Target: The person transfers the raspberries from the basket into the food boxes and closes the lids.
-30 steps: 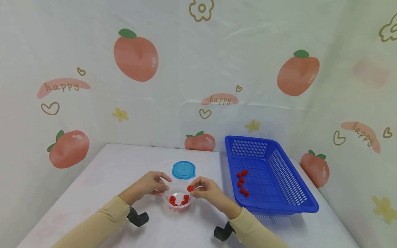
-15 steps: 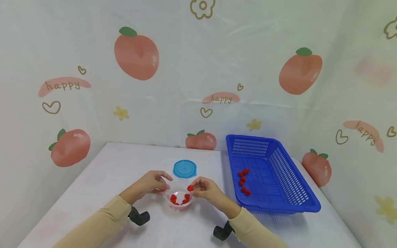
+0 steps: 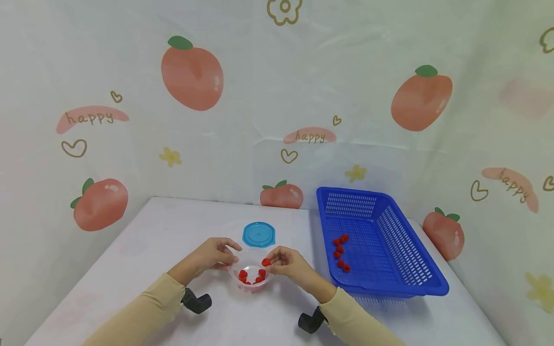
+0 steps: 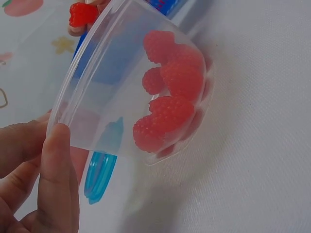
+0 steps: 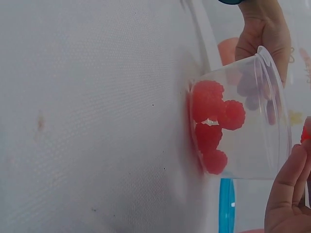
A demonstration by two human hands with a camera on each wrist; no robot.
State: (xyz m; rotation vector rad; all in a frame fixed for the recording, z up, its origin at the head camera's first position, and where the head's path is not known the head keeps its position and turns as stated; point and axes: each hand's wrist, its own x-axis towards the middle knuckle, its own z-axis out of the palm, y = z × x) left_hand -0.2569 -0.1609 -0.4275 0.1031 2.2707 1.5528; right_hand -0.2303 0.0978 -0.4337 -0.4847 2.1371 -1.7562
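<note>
A clear plastic tub [image 3: 252, 289] stands on the white table with several red raspberries [image 5: 209, 138] at its bottom. My left hand [image 3: 210, 254] holds the tub's rim at the left; in the left wrist view its thumb and fingers [image 4: 57, 150] pinch the clear wall [image 4: 102, 87]. Just above the right side of the rim, my right hand [image 3: 295, 270] pinches one raspberry [image 3: 266, 262] between thumb and fingertips. That raspberry also appears at the top of the left wrist view, outside the tub's wall. In the right wrist view it is mostly cut off by the frame edge.
Behind the tub lies a blue lid [image 3: 258, 234], flat on the table. A deep blue slotted basket [image 3: 391, 288] stands to the right, with several raspberries [image 3: 340, 249] along its left side. A white curtain [image 3: 242, 96] with fruit prints hangs behind the table.
The whole head view has shifted slightly. Both hands keep nearly the same place at the tub, and the raspberry is still in my right fingertips.
</note>
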